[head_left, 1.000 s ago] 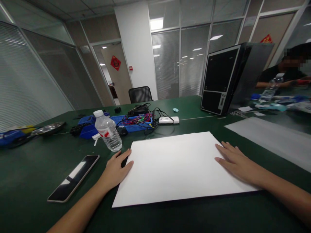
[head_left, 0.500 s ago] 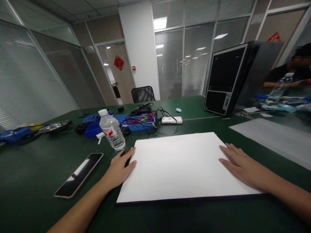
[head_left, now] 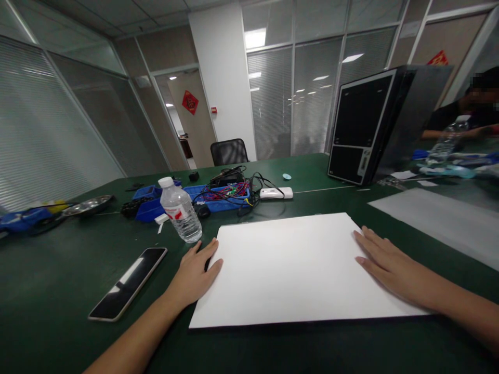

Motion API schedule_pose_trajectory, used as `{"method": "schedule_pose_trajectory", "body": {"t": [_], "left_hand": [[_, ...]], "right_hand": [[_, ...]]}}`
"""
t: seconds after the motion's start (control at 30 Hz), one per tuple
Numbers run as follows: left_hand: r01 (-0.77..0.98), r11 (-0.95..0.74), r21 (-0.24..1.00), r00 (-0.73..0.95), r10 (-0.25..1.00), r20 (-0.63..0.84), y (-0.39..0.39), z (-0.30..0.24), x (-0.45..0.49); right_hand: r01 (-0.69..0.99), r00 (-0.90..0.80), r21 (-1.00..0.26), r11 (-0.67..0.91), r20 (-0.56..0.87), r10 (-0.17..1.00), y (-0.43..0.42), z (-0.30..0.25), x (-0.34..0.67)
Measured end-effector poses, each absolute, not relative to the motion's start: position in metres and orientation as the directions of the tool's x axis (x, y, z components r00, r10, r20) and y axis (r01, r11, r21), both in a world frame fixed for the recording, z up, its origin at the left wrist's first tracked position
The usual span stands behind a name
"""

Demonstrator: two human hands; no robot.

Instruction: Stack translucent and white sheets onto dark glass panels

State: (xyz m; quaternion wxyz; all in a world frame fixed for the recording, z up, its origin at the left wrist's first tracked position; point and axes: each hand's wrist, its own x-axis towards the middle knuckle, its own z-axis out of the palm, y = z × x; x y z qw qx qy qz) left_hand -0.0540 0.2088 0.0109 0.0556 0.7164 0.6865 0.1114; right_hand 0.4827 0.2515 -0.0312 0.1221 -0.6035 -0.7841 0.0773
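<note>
1. Containers: blue plastic tray [head_left: 230,205] behind the sheet's far edge, full of red and multicoloured wires [head_left: 224,192]; black cables trail out its right side. Smaller blue bin [head_left: 151,212] to its left; can't make out contents.
2. Clear plastic bottle [head_left: 181,210], white cap, red-marked label, just beyond left fingertips, partly blocking the way to the bins. Fill level unclear.
3. White rectangular sheet [head_left: 288,275] flat on the table between both hands.
4. Left hand [head_left: 195,275]: fingers extended, thumb spread, touching the sheet's left edge. Right hand [head_left: 393,267]: same pose on the right edge. Neither is gripping.
5. Smartphone [head_left: 128,284] left of left hand, screen up. White device [head_left: 276,193] right of tray.
6. Black computer tower [head_left: 364,127] upright, far right. Translucent sheet [head_left: 432,221] lies nearer. Person [head_left: 444,118] in dark top beyond.
7. Dark green table [head_left: 253,353]; mesh-back chair [head_left: 229,151] at far side; glass partitions [head_left: 271,104] with blinds behind.
</note>
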Motion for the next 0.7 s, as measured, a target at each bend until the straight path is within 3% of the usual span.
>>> {"method": "schedule_pose_trajectory", "body": {"t": [0.3,0.43,0.6,0.7], "left_hand": [[0.959,-0.068,0.274,0.027,0.988,0.149,0.210,0.010,-0.054],[0.969,-0.048,0.243,0.016,0.991,0.130,0.209,0.013,-0.052],[0.977,-0.056,0.205,0.029,0.991,0.130,0.207,0.015,-0.050],[0.981,-0.036,0.192,0.012,0.992,0.125,0.205,0.018,-0.047]], "right_hand": [[0.922,-0.264,-0.272,0.276,0.080,0.961,0.245,-0.017,0.477],[0.934,-0.178,-0.287,0.213,0.143,0.974,0.258,-0.007,0.493],[0.991,0.063,-0.137,-0.016,0.348,0.935,0.292,-0.004,0.559],[0.953,0.304,-0.114,-0.282,0.322,0.896,0.309,-0.020,0.604]]}}
